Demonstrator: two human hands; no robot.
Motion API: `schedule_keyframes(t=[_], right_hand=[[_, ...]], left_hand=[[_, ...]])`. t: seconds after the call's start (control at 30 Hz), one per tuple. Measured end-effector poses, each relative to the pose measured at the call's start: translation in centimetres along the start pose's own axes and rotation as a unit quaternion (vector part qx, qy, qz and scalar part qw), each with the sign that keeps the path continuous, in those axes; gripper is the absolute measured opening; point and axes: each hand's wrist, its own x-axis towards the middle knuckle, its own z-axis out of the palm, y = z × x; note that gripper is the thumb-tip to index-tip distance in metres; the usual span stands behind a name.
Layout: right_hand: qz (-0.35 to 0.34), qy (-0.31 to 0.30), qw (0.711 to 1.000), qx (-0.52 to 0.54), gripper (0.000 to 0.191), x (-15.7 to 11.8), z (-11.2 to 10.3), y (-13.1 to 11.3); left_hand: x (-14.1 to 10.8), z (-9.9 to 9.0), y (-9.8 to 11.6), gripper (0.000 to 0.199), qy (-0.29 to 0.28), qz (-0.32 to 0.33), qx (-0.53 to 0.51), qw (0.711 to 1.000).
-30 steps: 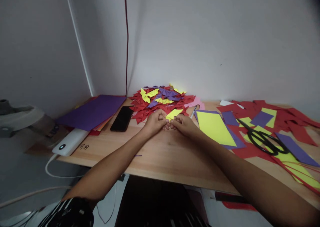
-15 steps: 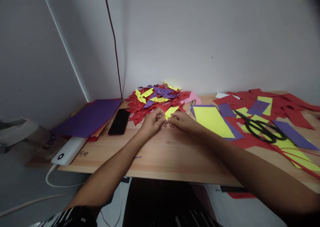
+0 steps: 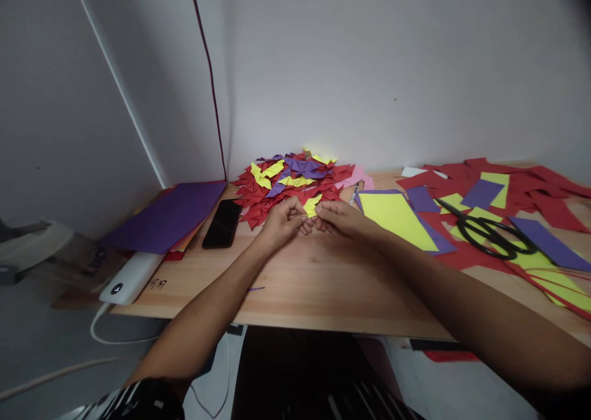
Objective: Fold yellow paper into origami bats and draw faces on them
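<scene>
A small piece of folded yellow paper (image 3: 312, 205) is pinched between both hands, just above the table and in front of the pile. My left hand (image 3: 284, 218) grips its left side, fingers closed. On the right side, my right hand (image 3: 339, 217) holds it between thumb and fingers. The fingers cover its lower part, so the exact folds there cannot be made out. Right behind the hands lies a heap of folded paper pieces (image 3: 295, 180) in red, purple and yellow.
Left of the hands are a black phone (image 3: 222, 224), purple sheets (image 3: 170, 217) and a white power bank (image 3: 132, 278) with a cable. To the right lie yellow sheets (image 3: 397, 220), black-handled scissors (image 3: 494, 235) and red paper scraps (image 3: 554, 210). A pen (image 3: 354, 194) rests behind the right hand.
The yellow paper has tilted, and its shape between the fingers looks narrower with pointed ends. Both hands stay in nearly the same place, still holding it. The view has shifted slightly.
</scene>
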Motion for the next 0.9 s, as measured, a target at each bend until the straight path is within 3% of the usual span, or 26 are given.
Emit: schedule_keyframes(t=[0.57, 0.9], right_hand=[[0.029, 0.015, 0.999, 0.032, 0.023, 0.24, -0.48, 0.15], [0.015, 0.001, 1.000, -0.024, 0.023, -0.18, -0.65, -0.28]], left_hand=[[-0.09, -0.04, 0.38, 0.012, -0.024, -0.006, 0.026, 0.999], [-0.19, -0.07, 0.32, 0.016, -0.027, -0.014, 0.029, 0.999]])
